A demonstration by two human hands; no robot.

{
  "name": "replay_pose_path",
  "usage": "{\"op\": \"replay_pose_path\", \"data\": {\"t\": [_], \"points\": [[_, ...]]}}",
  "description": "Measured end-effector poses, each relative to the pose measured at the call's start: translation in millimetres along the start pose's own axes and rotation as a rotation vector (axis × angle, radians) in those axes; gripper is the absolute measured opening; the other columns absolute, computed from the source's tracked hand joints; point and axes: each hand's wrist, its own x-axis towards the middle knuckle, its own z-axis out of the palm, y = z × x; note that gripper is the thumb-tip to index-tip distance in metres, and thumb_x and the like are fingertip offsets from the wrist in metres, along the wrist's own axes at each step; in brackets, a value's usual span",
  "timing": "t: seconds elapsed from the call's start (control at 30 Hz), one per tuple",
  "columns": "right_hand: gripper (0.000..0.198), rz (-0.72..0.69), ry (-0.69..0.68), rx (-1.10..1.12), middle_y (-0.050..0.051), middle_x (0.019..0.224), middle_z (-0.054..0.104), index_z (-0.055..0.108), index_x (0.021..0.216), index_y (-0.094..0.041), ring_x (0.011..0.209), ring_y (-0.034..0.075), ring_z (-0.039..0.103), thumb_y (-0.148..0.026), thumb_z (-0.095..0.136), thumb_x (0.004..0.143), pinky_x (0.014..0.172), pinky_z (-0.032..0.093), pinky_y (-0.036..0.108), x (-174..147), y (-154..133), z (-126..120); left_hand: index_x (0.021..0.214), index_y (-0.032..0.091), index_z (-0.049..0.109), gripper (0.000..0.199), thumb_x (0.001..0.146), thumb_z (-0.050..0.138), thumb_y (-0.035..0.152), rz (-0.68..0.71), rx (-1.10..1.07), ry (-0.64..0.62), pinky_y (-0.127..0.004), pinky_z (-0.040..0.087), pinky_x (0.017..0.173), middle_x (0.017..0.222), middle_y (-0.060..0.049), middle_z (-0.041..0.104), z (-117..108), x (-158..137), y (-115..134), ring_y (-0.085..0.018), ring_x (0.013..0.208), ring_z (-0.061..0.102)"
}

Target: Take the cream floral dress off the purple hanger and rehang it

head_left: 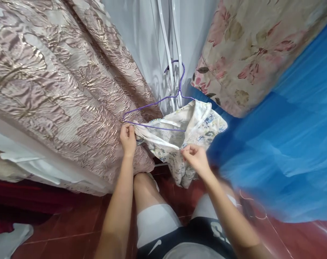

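Observation:
A small white garment with a blue and yellow flower print [206, 126] hangs partly on a purple wire hanger [152, 103]. Its right shoulder sits over the hanger's right arm, while the hanger's left end shows bare. My left hand [128, 139] is closed on the garment's left shoulder edge, just below that hanger end. With thumb and finger, my right hand [194, 155] pinches the front of the neckline. The lower part of the garment dangles in folds below my hands.
Pink and gold brocade fabric [79, 72] hangs on the left. Floral fabric [249, 54] and blue tulle [276, 144] hang on the right. White straps [166, 39] drop behind the hanger. Below is a red tiled floor [72, 230], with a white cloth [12, 237] at lower left.

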Motion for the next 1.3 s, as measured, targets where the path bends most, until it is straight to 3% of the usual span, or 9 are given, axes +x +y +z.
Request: {"op": "replay_pose_path", "data": {"t": [0.23, 0.43, 0.6, 0.7, 0.83, 0.9, 0.97, 1.13, 1.3], "points": [[0.027, 0.065, 0.038, -0.021, 0.0, 0.046, 0.06, 0.059, 0.059, -0.02, 0.04, 0.011, 0.041, -0.041, 0.068, 0.074, 0.042, 0.032, 0.024, -13.5, 31.2, -21.8, 0.101, 0.018, 0.066, 0.032, 0.102, 0.053, 0.048, -0.211, -0.307, -0.276, -0.026, 0.053, 0.069, 0.087, -0.005, 0.071, 41.7, -74.7, 85.7, -0.018, 0.076, 0.068], [0.022, -0.015, 0.046, -0.15, 0.002, 0.061, 0.066, 0.061, 0.066, -0.02, 0.058, 0.017, 0.057, -0.038, 0.068, 0.076, 0.056, 0.046, 0.028, -24.2, 52.8, -47.7, 0.101, 0.022, 0.074, 0.022, 0.1, 0.054, 0.033, 0.0, -0.487, -0.703, -0.026, 0.055, 0.073, 0.09, -0.004, 0.077, 65.1, -90.9, 177.8, -0.018, 0.075, 0.072], [0.036, -0.064, 0.125, -0.042, 0.009, 0.086, 0.074, 0.07, 0.081, -0.022, 0.094, 0.03, 0.068, -0.055, 0.058, 0.089, 0.087, 0.056, 0.042, -38.0, 46.6, -68.8, 0.107, 0.025, 0.074, 0.023, 0.102, 0.052, 0.032, 0.002, -0.476, -0.829, -0.028, 0.054, 0.079, 0.097, -0.004, 0.077, 76.4, -93.9, 215.1, -0.021, 0.084, 0.074], [0.059, 0.038, -0.055, 0.062, 0.011, 0.085, 0.074, 0.075, 0.084, -0.021, 0.095, 0.032, 0.071, -0.067, 0.039, 0.097, 0.081, 0.059, 0.044, -41.8, 28.1, -78.0, 0.106, 0.024, 0.071, 0.019, 0.101, 0.055, 0.033, -0.17, -0.501, -0.884, -0.026, 0.051, 0.075, 0.09, -0.003, 0.074, 77.2, -95.0, 213.2, -0.02, 0.081, 0.07], [0.037, 0.145, -0.43, -0.016, 0.006, 0.074, 0.074, 0.077, 0.079, -0.016, 0.067, 0.025, 0.069, -0.054, 0.08, 0.077, 0.06, 0.057, 0.034, -39.4, -11.0, -92.4, 0.116, 0.021, 0.063, 0.045, 0.087, 0.073, 0.054, -0.498, -0.871, -1.157, -0.025, 0.051, 0.067, 0.089, -0.004, 0.069, 62.1, -105.0, 191.0, -0.02, 0.078, 0.065], [0.032, 0.127, -0.437, -0.011, 0.006, 0.071, 0.075, 0.078, 0.078, -0.016, 0.06, 0.022, 0.067, -0.047, 0.085, 0.073, 0.055, 0.056, 0.03, -36.3, -28.9, -101.8, 0.118, 0.018, 0.065, 0.061, 0.077, 0.081, 0.061, -0.587, -0.953, -1.323, -0.028, 0.053, 0.074, 0.102, -0.008, 0.069, 47.6, -115.5, 174.4, -0.023, 0.088, 0.066], [0.03, 0.085, -0.33, 0.042, 0.006, 0.072, 0.076, 0.078, 0.078, -0.016, 0.06, 0.021, 0.068, -0.044, 0.086, 0.072, 0.054, 0.056, 0.029, -31.9, -41.0, -113.1, 0.111, 0.015, 0.069, 0.06, 0.074, 0.083, 0.06, -0.658, -0.838, -1.418, -0.03, 0.053, 0.077, 0.103, -0.009, 0.07, 30.5, -126.0, 155.8, -0.024, 0.09, 0.065], [0.029, -0.049, 0.006, 0.171, 0.004, 0.072, 0.076, 0.078, 0.079, -0.019, 0.058, 0.022, 0.068, -0.04, 0.091, 0.064, 0.055, 0.057, 0.03, -9.0, -45.2, -136.0, 0.086, 0.014, 0.069, 0.039, 0.092, 0.064, 0.052, -0.587, -0.395, -1.257, -0.028, 0.05, 0.073, 0.085, -0.004, 0.069, -13.9, -118.3, 112.8, -0.02, 0.079, 0.06], [0.03, -0.175, 0.062, 0.085, 0.003, 0.073, 0.074, 0.075, 0.081, -0.02, 0.059, 0.021, 0.066, -0.044, 0.087, 0.068, 0.057, 0.055, 0.032, 42.2, -39.4, -118.9, 0.094, 0.018, 0.069, 0.03, 0.098, 0.051, 0.041, -0.348, -0.143, -0.955, -0.029, 0.049, 0.082, 0.091, -0.003, 0.071, -45.7, -59.6, 78.7, -0.022, 0.088, 0.063]]}}
